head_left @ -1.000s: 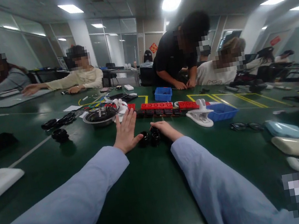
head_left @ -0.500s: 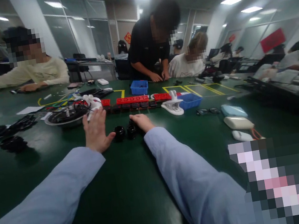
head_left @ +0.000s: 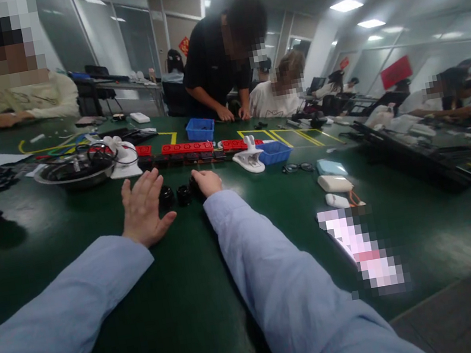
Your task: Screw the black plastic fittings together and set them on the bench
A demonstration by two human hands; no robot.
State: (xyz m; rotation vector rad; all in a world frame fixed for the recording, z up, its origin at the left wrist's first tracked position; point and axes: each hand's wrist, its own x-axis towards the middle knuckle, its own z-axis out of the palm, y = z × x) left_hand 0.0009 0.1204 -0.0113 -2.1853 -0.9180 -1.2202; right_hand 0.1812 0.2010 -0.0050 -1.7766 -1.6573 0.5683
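My left hand is open, fingers spread and palm down, just left of a short row of small black round parts. One glossy black round part is beside its thumb, and a second black round part stands to the right of that. My right hand is closed, with fingertips bent around a third black part at the right end of the row. The fingers cover most of this third part, so its exact kind is hidden.
Behind the row lie a metal bowl with cables, red block strips, a white clip and blue bins. Glasses, cases and a phone are to the right. Co-workers sit or stand across the green table.
The camera view has turned to the right, so everything sits further left and a little higher. The right hand with its black part has shifted slightly away from the middle part.
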